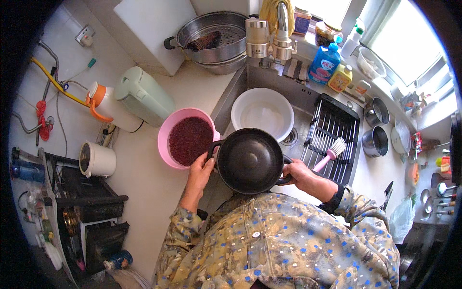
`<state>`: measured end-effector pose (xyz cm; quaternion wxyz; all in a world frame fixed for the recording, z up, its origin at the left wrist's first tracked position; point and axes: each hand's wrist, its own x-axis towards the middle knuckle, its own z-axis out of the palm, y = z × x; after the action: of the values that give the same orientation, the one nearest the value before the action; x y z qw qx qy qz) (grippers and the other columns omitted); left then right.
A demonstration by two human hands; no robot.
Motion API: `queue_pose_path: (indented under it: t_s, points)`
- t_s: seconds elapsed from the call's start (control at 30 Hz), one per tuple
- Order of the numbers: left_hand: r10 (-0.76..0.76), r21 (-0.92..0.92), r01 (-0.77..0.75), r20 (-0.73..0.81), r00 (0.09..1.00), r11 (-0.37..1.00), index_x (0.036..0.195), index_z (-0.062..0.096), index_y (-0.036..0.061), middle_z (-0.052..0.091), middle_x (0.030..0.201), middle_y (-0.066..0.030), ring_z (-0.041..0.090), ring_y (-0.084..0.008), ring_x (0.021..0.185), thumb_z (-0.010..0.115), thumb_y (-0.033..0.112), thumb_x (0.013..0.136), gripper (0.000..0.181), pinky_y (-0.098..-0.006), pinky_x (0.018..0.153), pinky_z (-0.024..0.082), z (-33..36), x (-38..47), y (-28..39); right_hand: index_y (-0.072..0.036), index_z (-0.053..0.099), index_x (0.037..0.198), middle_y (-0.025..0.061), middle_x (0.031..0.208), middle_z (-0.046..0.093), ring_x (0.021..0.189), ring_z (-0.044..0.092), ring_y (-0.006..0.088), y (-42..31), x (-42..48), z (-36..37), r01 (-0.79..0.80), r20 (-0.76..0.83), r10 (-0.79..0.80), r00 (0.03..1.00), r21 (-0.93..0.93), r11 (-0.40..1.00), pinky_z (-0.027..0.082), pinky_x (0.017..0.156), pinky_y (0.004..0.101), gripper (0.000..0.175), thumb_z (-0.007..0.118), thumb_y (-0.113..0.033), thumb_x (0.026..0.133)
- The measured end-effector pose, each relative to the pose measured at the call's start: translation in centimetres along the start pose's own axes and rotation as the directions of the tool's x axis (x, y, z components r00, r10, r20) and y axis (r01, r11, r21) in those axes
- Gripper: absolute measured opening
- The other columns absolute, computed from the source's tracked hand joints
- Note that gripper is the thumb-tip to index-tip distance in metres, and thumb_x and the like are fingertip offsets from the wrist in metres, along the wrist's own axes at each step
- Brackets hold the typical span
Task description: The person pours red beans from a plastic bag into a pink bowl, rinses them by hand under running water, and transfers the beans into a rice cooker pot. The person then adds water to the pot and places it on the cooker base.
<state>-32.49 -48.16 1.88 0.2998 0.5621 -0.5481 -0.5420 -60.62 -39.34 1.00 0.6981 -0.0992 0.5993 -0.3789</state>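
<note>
A black two-handled pot [249, 160] is held up in front of my body, over the near edge of the sink. My left hand [203, 165] grips its left handle and my right hand [299, 172] its right one. Dark inside, the pot shows a bright glint at its middle. Just left of it stands a pink plastic basin [164, 144] holding many small dark red beans [190, 141]. Behind the pot, a white basin [238, 108] rests in the steel sink [227, 103], its near rim partly hidden by the pot.
A black-framed drying rack [314, 133] with a pink-handled brush [329, 158] spans the sink's right side. The faucet [282, 27] rises behind. Left are a green pitcher [144, 95] and an orange-topped jug [115, 108]. A steamer pot [216, 32] stands at the back; steel pots [375, 141] stand right.
</note>
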Motion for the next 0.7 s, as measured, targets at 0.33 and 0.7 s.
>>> queue_pose_path:
  t_s: [0.33, 0.7]
  points:
    - [0.013, 0.13, 0.006, -0.146, 0.989, 0.991, 0.074, 0.058, -0.003, 0.049, 0.064, 0.0033, 0.043, -0.0068, 0.063, 0.054, 0.012, 0.083, 0.017, -0.0252, 0.056, 0.036, 1.6, 2.2, -0.5, 0.005, 0.051, 0.09, 0.0096, 0.072, 0.054, 0.06, 0.059, 0.022, -0.5, 1.8, -1.2, 0.014, -0.002, -0.015, 1.0, -0.125, 0.992, 0.055, 0.056, 0.0371, 0.026, 0.045, 0.008, 0.065]
    - [0.173, 0.369, -0.075, -0.239, 0.955, 0.926, 0.076, 0.06, -0.0016, 0.055, 0.062, -0.0006, 0.047, -0.0087, 0.057, 0.058, 0.014, 0.08, 0.017, -0.0284, 0.051, 0.038, 1.7, 3.4, -2.8, 0.0, 0.048, 0.101, 0.0073, 0.078, 0.055, 0.06, 0.061, 0.0196, -1.9, 1.6, -1.6, 0.016, 0.046, -0.007, 0.999, -0.199, 0.98, 0.057, 0.056, 0.035, 0.026, 0.051, -0.005, 0.075]
